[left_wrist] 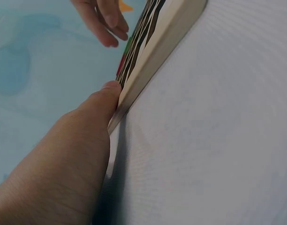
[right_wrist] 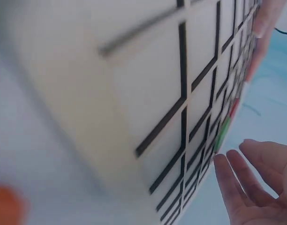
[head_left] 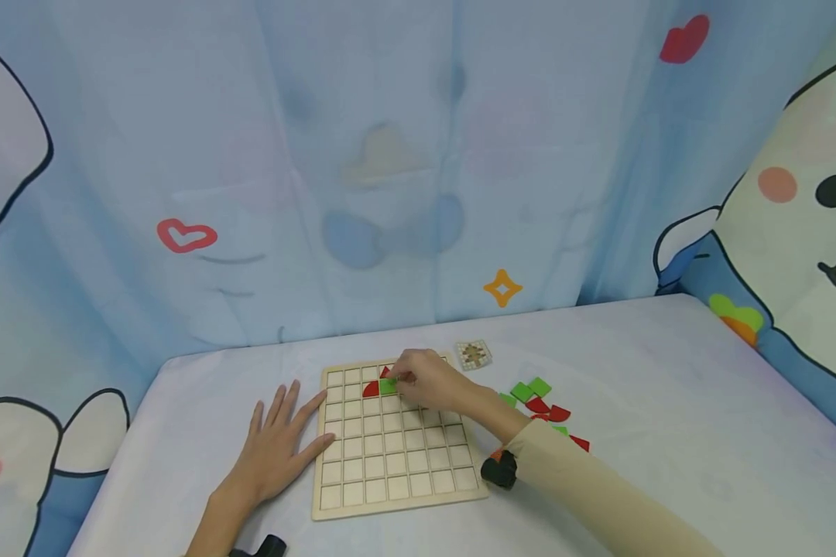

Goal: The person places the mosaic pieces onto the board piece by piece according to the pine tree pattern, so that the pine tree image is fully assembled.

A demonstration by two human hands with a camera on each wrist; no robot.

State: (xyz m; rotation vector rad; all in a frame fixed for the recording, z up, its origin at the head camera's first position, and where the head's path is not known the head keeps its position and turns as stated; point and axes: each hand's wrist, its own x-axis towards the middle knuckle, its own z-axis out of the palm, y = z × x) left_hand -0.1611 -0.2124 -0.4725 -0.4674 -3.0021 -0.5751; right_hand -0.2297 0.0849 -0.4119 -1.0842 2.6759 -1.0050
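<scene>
A square wooden grid board [head_left: 397, 464] lies on the white-covered table. Near its far edge, a green square tile [head_left: 388, 386] sits beside a red rounded piece [head_left: 371, 389], with a small red piece [head_left: 385, 372] just beyond. My right hand [head_left: 428, 379] hovers over the board at the green tile, its fingers bent. In the right wrist view, the thumb and fingers [right_wrist: 260, 183] stand apart with nothing visible between them. My left hand [head_left: 275, 441] rests spread at the board's left side. The left wrist view shows its thumb [left_wrist: 103, 96] touching the board's edge [left_wrist: 157, 61].
Right of the board lie loose green squares [head_left: 539, 387] and red pieces [head_left: 560, 414], partly behind the right forearm. A small card with a brown pattern [head_left: 474, 354] lies beyond the board's far right corner. A printed blue curtain [head_left: 390, 232] hangs behind the table.
</scene>
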